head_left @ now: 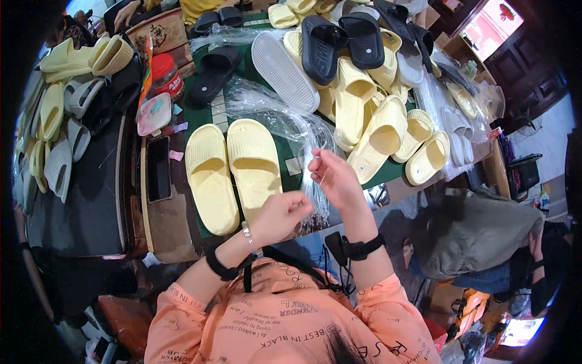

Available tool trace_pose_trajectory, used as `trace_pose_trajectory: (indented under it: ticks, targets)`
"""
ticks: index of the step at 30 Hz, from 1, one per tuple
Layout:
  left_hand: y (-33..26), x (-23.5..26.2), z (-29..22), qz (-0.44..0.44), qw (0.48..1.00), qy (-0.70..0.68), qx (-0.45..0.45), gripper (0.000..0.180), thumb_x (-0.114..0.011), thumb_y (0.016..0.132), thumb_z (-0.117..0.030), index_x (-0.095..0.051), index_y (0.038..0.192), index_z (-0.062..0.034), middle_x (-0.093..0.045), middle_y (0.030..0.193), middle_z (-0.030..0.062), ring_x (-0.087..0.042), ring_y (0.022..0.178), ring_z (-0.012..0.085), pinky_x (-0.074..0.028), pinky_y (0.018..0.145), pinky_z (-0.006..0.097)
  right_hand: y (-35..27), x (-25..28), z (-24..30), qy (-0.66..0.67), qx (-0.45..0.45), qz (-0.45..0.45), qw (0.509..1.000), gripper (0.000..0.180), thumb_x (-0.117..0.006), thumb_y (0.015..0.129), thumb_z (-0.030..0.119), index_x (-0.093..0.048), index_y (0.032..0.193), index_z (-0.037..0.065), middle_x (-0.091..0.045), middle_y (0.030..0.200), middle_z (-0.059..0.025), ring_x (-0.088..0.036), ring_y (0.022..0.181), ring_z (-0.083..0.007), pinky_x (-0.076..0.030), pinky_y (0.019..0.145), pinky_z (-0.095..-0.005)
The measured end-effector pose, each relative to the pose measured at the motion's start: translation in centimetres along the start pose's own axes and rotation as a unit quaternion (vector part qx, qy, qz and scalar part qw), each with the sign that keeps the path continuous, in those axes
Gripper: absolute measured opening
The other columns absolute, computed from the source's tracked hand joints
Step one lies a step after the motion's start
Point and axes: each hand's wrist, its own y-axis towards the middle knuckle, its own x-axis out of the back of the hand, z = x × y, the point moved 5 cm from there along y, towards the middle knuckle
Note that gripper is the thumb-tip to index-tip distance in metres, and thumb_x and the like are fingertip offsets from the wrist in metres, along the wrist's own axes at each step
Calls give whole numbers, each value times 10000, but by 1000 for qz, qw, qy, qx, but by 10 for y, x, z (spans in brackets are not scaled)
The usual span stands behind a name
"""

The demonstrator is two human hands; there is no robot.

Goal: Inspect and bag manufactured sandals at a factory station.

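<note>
Both hands raised over the counter (182,212) edge, wrists bent: left hand (280,213) curled, pinching the clear plastic bags (303,145); right hand (334,176) pinching the same bundle higher up. Bags trailing across the counter beside a pale yellow slipper pair (233,170). Fingertip contact blurred, bag edges hard to separate.

- Lighting: even, fairly bright over the table (200,115); colours read clean, no hard shadows.
- Soft shadow only under the near table edge and over the floor on the left.
- Glare: clear plastic bags (285,115) throw white streaks; a bright screen (492,23) far right is nearly blown out.
- Fisheye: heavy black vignette in all corners, straight edges bow toward the rim.
- Focus: centre sharp, left hand (280,213) and right hand (334,176) crisp; rim detail smeared and dark.
</note>
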Motion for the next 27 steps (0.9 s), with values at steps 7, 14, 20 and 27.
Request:
trace_pose_trajectory:
  ticks: [7,14,20,27]
  targets:
    - [-94,39,-58,343,925,3,-165,102,-570,825,-106,-636,849,-32,-603,701,91,-600,686,219,-453,587,304,60,39,-9,51,-25,-96,994,150,-479,874,136,-438,736,94,-377,571,32,-361,472,-79,-302,410,-215]
    - [-106,69,-65,314,927,113,-171,81,-649,740,-128,-674,776,-60,-604,630,80,-562,557,246,-421,503,323,56,31,5,-213,64,-60,973,216,-427,914,233,-503,896,32,-367,554,26,-345,446,-102,-301,423,-251]
    - [-89,74,-46,216,941,252,-68,89,-646,711,-158,-648,685,-73,-590,585,89,-571,542,274,-438,508,337,-34,-91,-10,-551,108,187,806,300,-494,851,305,-592,908,27,-601,781,-163,-569,724,-319,-446,661,-376]
    - [-79,98,-47,110,915,385,-44,111,-613,731,-184,-634,696,-81,-573,604,128,-572,588,312,-441,540,383,-70,-130,-53,-346,-182,391,833,201,-476,878,145,-588,875,-22,-578,613,-56,-528,545,-119,-438,526,-253]
